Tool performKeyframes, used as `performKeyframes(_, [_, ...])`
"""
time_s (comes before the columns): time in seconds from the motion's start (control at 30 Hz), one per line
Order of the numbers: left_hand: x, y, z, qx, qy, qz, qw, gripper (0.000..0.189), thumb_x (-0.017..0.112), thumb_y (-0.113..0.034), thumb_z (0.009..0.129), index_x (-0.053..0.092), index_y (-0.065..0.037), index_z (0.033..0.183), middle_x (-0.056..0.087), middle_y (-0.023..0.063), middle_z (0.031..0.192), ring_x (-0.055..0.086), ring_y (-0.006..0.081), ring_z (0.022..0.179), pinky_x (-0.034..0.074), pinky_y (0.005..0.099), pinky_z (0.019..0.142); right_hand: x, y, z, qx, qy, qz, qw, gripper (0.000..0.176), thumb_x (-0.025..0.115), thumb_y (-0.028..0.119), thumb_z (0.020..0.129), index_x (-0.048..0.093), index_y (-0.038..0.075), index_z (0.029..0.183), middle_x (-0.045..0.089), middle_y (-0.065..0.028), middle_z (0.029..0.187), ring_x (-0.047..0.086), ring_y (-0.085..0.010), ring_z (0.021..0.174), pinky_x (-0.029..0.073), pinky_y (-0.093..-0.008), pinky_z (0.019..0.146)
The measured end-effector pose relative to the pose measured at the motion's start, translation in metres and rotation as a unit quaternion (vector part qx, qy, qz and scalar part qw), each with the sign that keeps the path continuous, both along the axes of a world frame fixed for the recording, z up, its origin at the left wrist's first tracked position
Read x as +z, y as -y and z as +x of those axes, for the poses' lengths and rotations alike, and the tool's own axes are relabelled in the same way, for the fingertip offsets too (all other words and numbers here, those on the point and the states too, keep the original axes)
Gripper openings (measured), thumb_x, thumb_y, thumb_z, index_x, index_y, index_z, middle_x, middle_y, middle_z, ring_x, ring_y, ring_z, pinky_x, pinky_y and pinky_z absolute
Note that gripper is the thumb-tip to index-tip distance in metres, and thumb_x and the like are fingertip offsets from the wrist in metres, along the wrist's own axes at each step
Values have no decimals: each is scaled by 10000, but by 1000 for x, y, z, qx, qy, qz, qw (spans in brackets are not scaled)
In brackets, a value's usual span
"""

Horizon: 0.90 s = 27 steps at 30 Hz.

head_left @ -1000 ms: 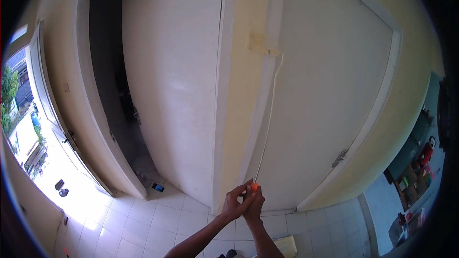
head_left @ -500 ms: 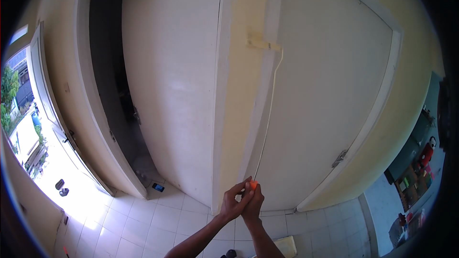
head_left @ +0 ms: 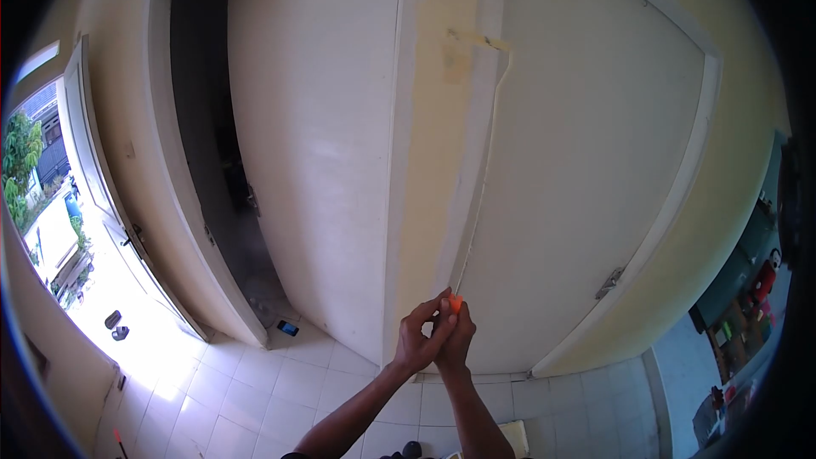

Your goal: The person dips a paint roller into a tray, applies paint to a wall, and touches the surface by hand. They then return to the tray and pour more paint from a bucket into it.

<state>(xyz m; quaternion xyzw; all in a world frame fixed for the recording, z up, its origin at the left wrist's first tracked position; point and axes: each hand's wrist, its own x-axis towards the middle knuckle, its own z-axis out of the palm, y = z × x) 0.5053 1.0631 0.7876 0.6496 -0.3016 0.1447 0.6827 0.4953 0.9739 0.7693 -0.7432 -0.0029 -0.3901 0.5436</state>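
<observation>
A paint roller [head_left: 491, 41] with a pale yellow sleeve rests high against the yellow wall strip [head_left: 442, 119] between two white doors. Its long thin pole [head_left: 481, 195] runs down to an orange grip [head_left: 456, 303]. My left hand [head_left: 416, 333] is closed around the lower end of the pole, pressed close beside my right hand [head_left: 456, 336]. The right one is wrapped round the orange grip. Behind the fingers, the lowest part of the pole is hidden.
A yellowish tray [head_left: 515, 438] lies on the floor by my right forearm. A phone [head_left: 287, 328] is on the tiles near the left doorway. Sandals [head_left: 119, 333] lie by the open outer door [head_left: 93, 161]. Shelves with items [head_left: 735, 331] stand at the far right.
The roller head has moved up relative to the wall strip's darker patch. Both hands are slightly higher in view, still on the pole, and the view has shifted a little.
</observation>
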Motion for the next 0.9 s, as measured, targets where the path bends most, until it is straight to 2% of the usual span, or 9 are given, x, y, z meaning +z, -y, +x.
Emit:
performKeyframes(0.13, [-7, 1, 12, -3, -26, -12, 1000, 458, 680, -203, 988, 604, 38, 1371, 697, 194, 1273, 704, 244, 1062, 573, 345, 860, 3, -4, 9, 4, 2, -3, 1000, 308, 539, 283, 1079, 572, -19, 1031, 685, -125, 789, 717, -211, 695, 557, -338, 593])
performKeyframes(0.23, [-13, -2, 13, -10, -48, 3, 999, 468, 677, -219, 994, 599, 31, 1383, 691, 192, 1292, 699, 235, 1086, 571, 346, 875, -7, -5, 10, 14, -45, 25, 999, 313, 539, 283, 1078, 571, -26, 1043, 708, -157, 849, 749, -255, 755, 583, -355, 626])
performKeyframes(0.33, [-25, -6, 9, -20, -74, 15, 997, 481, 677, -228, 996, 590, 20, 1399, 687, 191, 1301, 693, 229, 1118, 568, 345, 893, -21, -7, 5, 0, -85, 11, 996, 317, 539, 283, 1078, 572, -30, 1048, 714, -162, 855, 749, -263, 758, 582, -360, 624])
performKeyframes(0.5, [-46, -7, -1, -23, -76, 14, 997, 481, 661, -238, 1006, 585, 11, 1410, 687, 177, 1309, 685, 229, 1143, 565, 353, 915, -36, -9, -7, -4, -77, 3, 997, 312, 536, 278, 1079, 569, -31, 1041, 717, -167, 857, 751, -275, 765, 581, -359, 630])
performKeyframes(0.73, [-16, -5, 1, -38, -97, -4, 995, 476, 665, -234, 1002, 592, 25, 1394, 678, 171, 1331, 680, 231, 1157, 560, 369, 940, -10, -6, -1, 0, -41, -2, 999, 312, 535, 278, 1080, 572, -26, 1019, 718, -171, 842, 747, -286, 750, 573, -369, 628])
performKeyframes(0.83, [-30, -5, -1, -49, -110, 22, 993, 456, 666, -232, 1002, 608, 32, 1369, 663, 174, 1358, 676, 231, 1166, 561, 374, 941, -14, -6, -13, -7, -91, 3, 996, 321, 539, 285, 1079, 577, -28, 1015, 721, -167, 845, 747, -278, 750, 575, -369, 635])
performKeyframes(0.9, [-38, -3, -9, -36, -88, 7, 995, 453, 668, -228, 1000, 610, 27, 1369, 661, 173, 1362, 677, 231, 1166, 561, 368, 941, -28, -4, -15, -16, -61, -16, 998, 325, 540, 288, 1078, 575, -29, 1015, 722, -167, 846, 750, -272, 755, 580, -365, 635])
